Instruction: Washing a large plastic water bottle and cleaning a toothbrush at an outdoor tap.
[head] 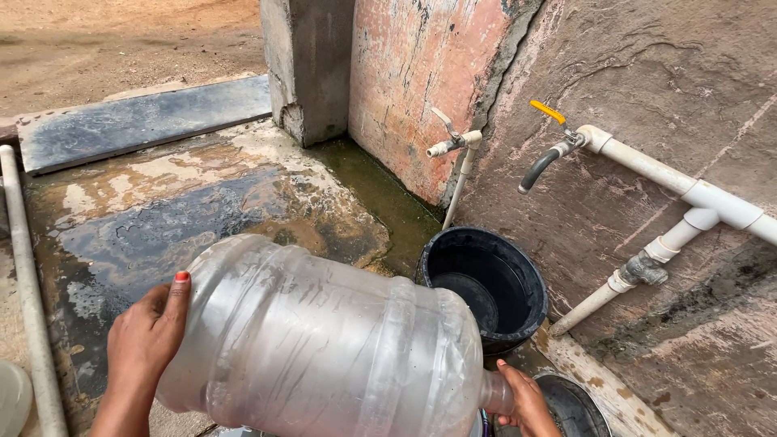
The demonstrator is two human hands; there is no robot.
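A large clear plastic water jug (pixel 324 340) lies tilted on its side in front of me, its neck pointing right and slightly down. My left hand (pixel 150 336) presses against the jug's base end, fingers spread on the plastic. My right hand (pixel 524 400) grips the narrow neck near the mouth. A black bucket (pixel 518 275) stands just beyond the neck, under the wall taps. The rim of a second dark container (pixel 587 405) shows below my right hand.
A white tap (pixel 453 144) and a yellow-handled tap with a black spout (pixel 550 154) jut from the rough wall, fed by white pipes (pixel 696 194). The concrete slab (pixel 186 218) is wet. A grey pipe (pixel 24 283) runs along the left.
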